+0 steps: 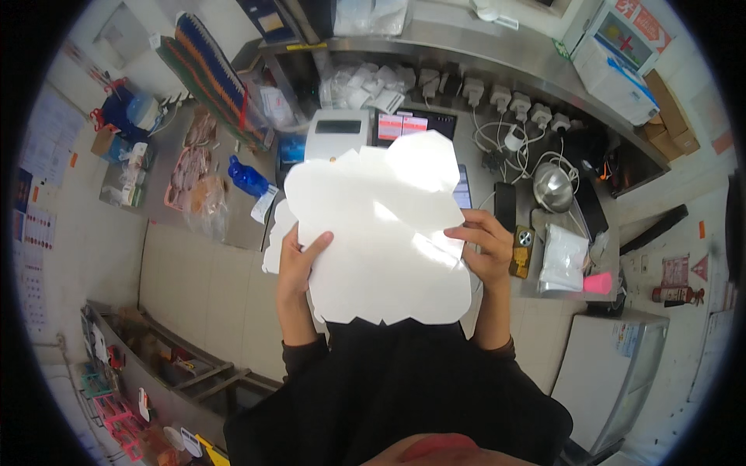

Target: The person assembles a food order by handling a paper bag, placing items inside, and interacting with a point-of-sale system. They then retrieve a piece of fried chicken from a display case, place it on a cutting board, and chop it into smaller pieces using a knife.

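Note:
A glossy white die-cut cardboard blank, with rounded flaps and notched edges, is held up before my chest. My left hand grips its left edge, thumb on the face and the other fingers hidden behind. At the right edge, my right hand pinches the card, with fingertips on the face. The upper right flap catches a bright glare. Another white cut-out piece shows behind the left edge, below the counter's rim; what supports it is hidden.
Behind the blank, a steel counter carries a white label-printer-like machine, a screen, a blue bottle and a metal bowl. Plugs with white cables line the back. A glass-fronted cabinet stands at lower right.

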